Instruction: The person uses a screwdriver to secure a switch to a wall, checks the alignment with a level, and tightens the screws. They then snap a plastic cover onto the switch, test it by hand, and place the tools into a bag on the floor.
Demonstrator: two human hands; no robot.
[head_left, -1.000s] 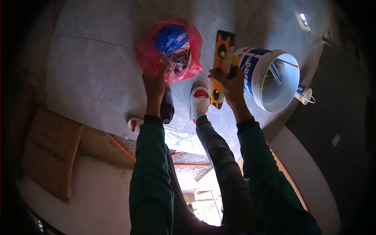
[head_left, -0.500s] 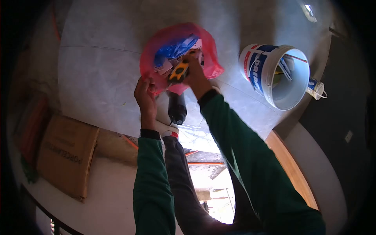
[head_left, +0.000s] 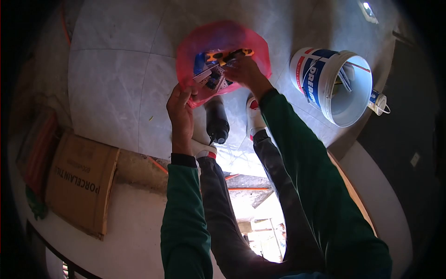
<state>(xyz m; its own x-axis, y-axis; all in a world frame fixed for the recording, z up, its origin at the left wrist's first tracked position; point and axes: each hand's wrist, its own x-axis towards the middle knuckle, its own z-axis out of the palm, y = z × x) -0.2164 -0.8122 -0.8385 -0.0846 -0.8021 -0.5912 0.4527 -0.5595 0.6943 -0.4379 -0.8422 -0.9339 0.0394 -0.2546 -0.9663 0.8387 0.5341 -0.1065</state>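
Note:
A red plastic bag (head_left: 241,39) lies open on the grey tiled floor (head_left: 111,79), with small packets and tools inside. My left hand (head_left: 180,109) grips the bag's near rim and holds it open. My right hand (head_left: 245,72) is inside the bag's mouth, holding an orange and black spirit level (head_left: 228,55) that lies across the contents. A dark bottle (head_left: 217,122) rests on the floor just below the bag, between my hands. Both my sleeves are dark green.
A white bucket (head_left: 332,86) with blue and red lettering lies tilted at the right, a small tube (head_left: 378,102) beside it. A cardboard box (head_left: 81,183) marked PORCELAIN TILE sits at the lower left. My white and red shoes (head_left: 253,118) stand by the bottle.
A second ago my right hand held the level upright beside the bucket. It has swung left and lowered the level into the bag. My left hand stayed on the bag's rim.

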